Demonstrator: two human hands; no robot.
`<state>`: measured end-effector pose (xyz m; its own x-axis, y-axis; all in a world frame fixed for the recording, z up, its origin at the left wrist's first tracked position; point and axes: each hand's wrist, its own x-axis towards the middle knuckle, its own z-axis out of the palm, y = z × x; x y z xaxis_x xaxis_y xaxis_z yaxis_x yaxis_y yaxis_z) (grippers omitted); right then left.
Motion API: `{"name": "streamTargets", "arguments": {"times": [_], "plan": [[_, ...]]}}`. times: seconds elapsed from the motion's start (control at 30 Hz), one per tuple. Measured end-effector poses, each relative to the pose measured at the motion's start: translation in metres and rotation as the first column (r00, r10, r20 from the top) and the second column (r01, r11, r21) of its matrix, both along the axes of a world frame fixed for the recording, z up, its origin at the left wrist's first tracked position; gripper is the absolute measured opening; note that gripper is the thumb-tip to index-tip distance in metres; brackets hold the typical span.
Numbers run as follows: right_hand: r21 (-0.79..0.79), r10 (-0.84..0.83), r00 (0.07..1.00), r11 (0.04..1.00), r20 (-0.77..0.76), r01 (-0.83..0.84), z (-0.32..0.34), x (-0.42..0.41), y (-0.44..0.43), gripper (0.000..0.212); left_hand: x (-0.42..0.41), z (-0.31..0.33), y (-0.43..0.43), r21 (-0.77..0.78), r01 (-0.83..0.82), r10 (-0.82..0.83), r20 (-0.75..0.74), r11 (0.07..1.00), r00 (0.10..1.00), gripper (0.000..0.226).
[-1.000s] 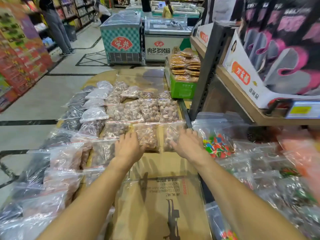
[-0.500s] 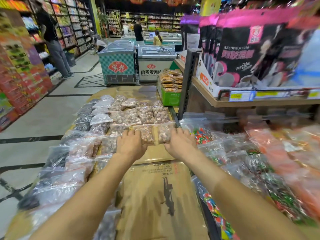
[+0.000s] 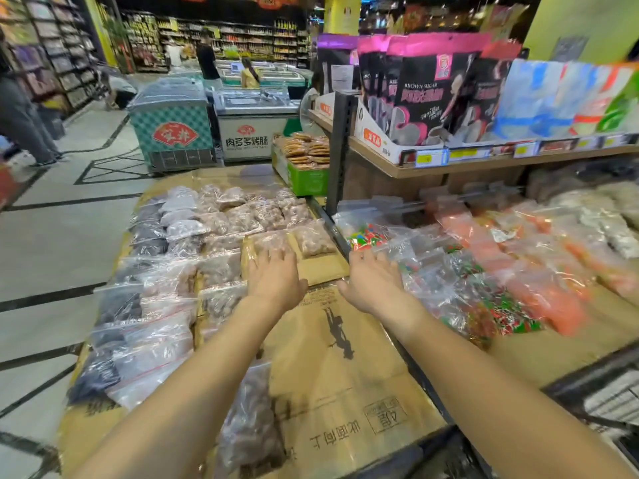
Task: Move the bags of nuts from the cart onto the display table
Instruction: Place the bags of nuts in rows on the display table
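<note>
Several clear zip bags of brown nuts lie in rows on a cardboard-covered surface ahead of me. My left hand rests with straight fingers on the near edge of one nut bag in the front row. To its right a second nut bag lies free on the cardboard. My right hand is over the right edge of the cardboard with fingers spread and relaxed, holding nothing, next to clear bags of coloured candy.
Dark and grey bagged goods line the left side. A shelf unit with pink pouches rises on the right above orange and mixed candy bags. A green crate of biscuits, freezers and people stand beyond.
My right hand has come off the right-hand nut bag and shifted right and back toward me. My left hand stays on its bag. My view has lifted toward the shelves.
</note>
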<state>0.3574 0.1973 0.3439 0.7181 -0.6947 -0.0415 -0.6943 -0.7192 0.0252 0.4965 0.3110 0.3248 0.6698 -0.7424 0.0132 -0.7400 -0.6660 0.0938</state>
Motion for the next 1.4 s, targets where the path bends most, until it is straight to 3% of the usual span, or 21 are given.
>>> {"name": "streamTargets", "arguments": {"times": [0.53,0.9,1.4], "plan": [[0.020,-0.318,0.948,0.948,-0.015,0.318,-0.015,-0.146,-0.015,0.070,-0.114,-0.011,-0.050,0.011,0.307,-0.307,-0.018,0.952,0.952,0.058],[0.138,-0.481,0.877,0.867,-0.017,0.478,-0.046,-0.276,-0.071,0.071,-0.235,-0.029,-0.142,0.095,0.497,-0.493,-0.062,0.863,0.868,0.063],[0.174,-0.645,0.764,0.750,-0.018,0.638,-0.073,-0.458,-0.146,0.068,-0.412,-0.057,-0.249,0.171,0.666,-0.668,-0.057,0.726,0.742,0.061]]}}
